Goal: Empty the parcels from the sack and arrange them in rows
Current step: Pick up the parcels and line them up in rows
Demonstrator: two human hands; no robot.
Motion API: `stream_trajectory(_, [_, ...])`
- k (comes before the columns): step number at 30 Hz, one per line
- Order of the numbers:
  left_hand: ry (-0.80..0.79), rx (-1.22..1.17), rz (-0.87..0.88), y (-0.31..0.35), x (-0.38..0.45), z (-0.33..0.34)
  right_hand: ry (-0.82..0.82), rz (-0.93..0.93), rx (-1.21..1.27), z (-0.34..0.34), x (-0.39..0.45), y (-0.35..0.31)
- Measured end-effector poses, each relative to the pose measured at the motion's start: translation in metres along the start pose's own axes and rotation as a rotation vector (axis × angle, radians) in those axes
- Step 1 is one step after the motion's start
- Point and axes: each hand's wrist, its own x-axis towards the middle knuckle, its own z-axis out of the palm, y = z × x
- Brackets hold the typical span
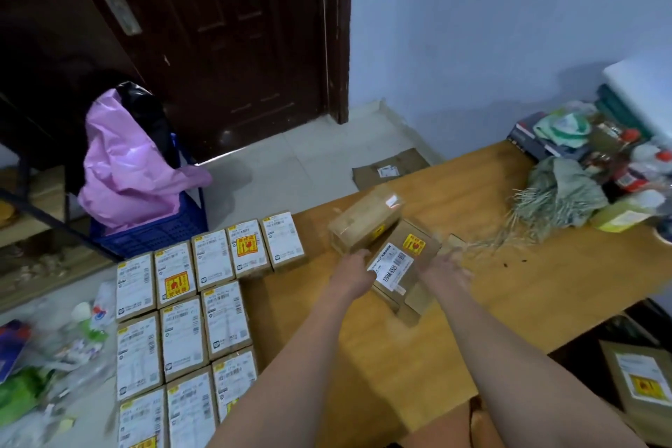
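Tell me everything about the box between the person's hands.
The brown cardboard parcel lies skewed on the wooden table, apart from the rows. On top are a white barcode label and a yellow-and-red sticker. The left hand and right hand press its two sides. Its far end touches another taped parcel.

Rows of labelled parcels lie flat on the left part of a wooden table, edge to edge. To their right, near the table's middle, two more boxes sit askew, one leaning on the other, between the left hand and right hand. A bundle of sticks and bottles crowd the far right corner. Behind the rows, on the floor, a crate holds a plastic bag before a door.
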Motion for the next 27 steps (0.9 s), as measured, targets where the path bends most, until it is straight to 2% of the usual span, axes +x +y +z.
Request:
stream_trajectory(3, [0.009, -0.009, -0.034, -0.003, -0.007, 0.005, -0.042, -0.074, -0.006, 0.002, 0.009, 0.007])
stream_trajectory(6, [0.019, -0.028, -0.062, -0.006, -0.013, 0.002, -0.097, -0.141, -0.113, -0.003, 0.007, 0.012])
stream_trajectory(10, [0.061, -0.051, -0.097, -0.008, -0.021, -0.006, -0.143, -0.165, -0.144, -0.026, -0.001, 0.016])
stream_trajectory(17, [0.156, -0.203, -0.12, -0.009, -0.034, -0.021, -0.024, -0.074, 0.011, -0.075, 0.02, 0.02])
stream_trajectory(21, [0.177, -0.284, -0.127, -0.008, -0.045, -0.028, 0.04, -0.078, -0.097, -0.109, -0.028, 0.002])
stream_trajectory(23, [0.18, -0.349, -0.131, -0.009, -0.049, -0.032, 0.087, -0.157, -0.137, -0.117, -0.045, -0.01])
stream_trajectory(27, [0.102, -0.631, -0.187, -0.016, -0.058, -0.037, -0.104, -0.419, -0.03, -0.113, -0.077, -0.033])
